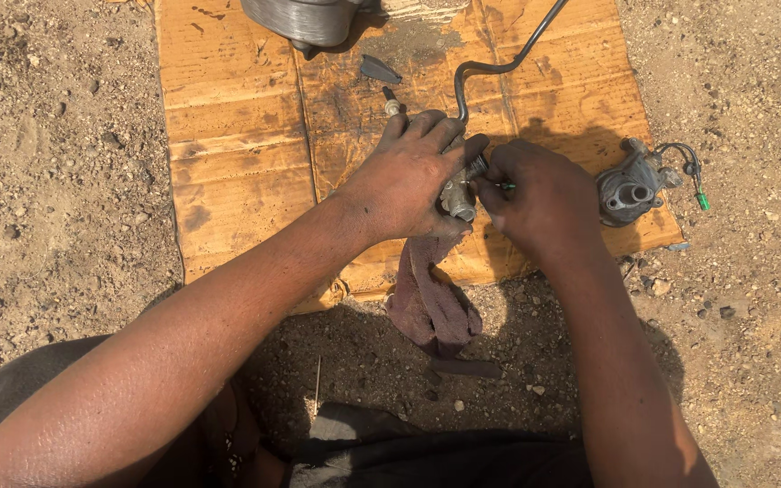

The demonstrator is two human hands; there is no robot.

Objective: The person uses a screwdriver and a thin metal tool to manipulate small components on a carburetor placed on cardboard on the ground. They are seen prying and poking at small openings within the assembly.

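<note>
My left hand [409, 176] grips a small grey metal fitting [458, 197] over a sheet of brown cardboard [237, 145]. My right hand [540, 194] is closed on a thin tool with a green tip [505, 186], pressed against the fitting. A bent metal pipe [499, 65] rises from the fitting toward the top of the view. A dirty reddish rag [431, 303] hangs below my left hand and trails onto the ground.
A grey metal pump-like part [630, 188] with a wire and green connector [701, 201] lies at the cardboard's right edge. A round metal canister [305, 20] stands at the top. A small dark piece [378, 69] and a bolt [391, 103] lie nearby. Sandy, stony ground surrounds the cardboard.
</note>
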